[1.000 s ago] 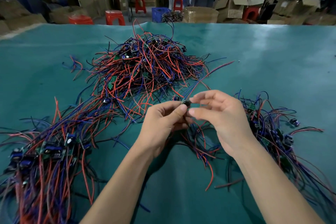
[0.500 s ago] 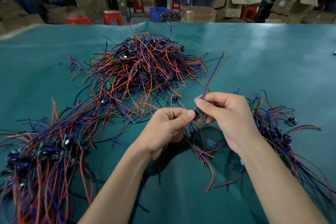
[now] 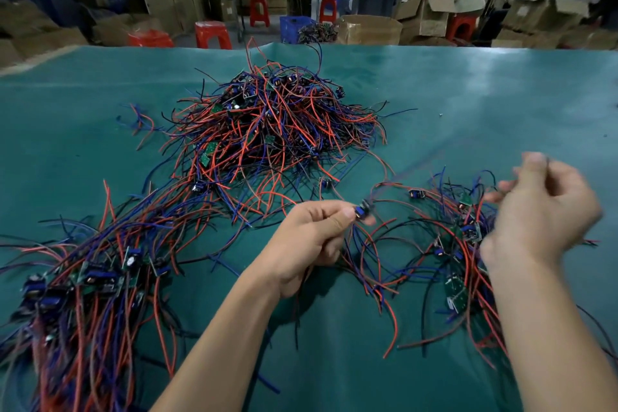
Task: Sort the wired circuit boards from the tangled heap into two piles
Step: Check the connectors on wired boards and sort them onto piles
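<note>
Heap (image 3: 277,130): tangled, mid-table on green cover (image 3: 468,104).
Left hand (image 3: 311,241): pinching small blue-part board (image 3: 361,211) by fingertips.
Right hand (image 3: 545,211): blurred, raised, curled round a dark wire; over right pile (image 3: 461,244).
Left pile (image 3: 83,284): near edge.

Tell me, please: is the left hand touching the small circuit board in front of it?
Touching. The head view shows the left hand pinching the small circuit board at its fingertips, with no gap between them.

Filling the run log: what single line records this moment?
left hand: pinches small blue wired circuit board | right hand: blurred, pinching thin wire | tangled red-and-blue wire heap: remains | teal table
</note>
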### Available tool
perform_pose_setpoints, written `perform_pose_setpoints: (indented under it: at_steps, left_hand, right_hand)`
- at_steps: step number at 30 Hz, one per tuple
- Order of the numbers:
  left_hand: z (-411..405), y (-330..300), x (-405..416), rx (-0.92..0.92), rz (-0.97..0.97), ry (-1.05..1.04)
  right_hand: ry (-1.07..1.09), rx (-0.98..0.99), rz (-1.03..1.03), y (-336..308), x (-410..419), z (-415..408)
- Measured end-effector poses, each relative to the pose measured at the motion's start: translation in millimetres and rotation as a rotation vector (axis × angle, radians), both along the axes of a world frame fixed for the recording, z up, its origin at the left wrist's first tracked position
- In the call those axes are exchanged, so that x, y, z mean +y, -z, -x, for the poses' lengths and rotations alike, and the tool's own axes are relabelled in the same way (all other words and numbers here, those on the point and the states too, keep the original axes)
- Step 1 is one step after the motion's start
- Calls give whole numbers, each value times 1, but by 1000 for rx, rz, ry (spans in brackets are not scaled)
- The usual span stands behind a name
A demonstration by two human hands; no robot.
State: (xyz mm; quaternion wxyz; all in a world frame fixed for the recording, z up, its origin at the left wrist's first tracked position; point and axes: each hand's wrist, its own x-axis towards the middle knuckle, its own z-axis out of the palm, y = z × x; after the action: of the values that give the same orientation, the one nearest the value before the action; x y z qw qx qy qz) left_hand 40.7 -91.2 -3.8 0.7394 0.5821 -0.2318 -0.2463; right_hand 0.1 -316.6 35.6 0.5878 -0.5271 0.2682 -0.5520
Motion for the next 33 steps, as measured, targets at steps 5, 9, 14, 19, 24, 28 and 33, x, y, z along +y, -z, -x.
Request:
perform_pose_setpoints:
  at_steps: [5,9,14,19,24,28,33]
  left_hand:
    - [-2,-3,1,41,94,-98]
    - [2,-2,1,14,49,-101]
    - [3,-6,-1,33,23,-55]
    - [8,-10,-2,11,-23,47]
    - [10,-5,-6,-9,-120,54]
    - [10,-1,-5,-77,-199,-22]
    - [-2,10,-6,-47,-135,-114]
  right_hand:
    - [-690,336,256,9,48,-1]
    - [-888,419,614,19,74,1]
    - [-681,310,566,14,62,-3]
    - [-435,54,397,-20,50,2]
    - [-578,-186,312,-80,89,3]
    - [-859,-78,383,-109,158,-7]
    - [-1177,491,906,-89,245,-26]
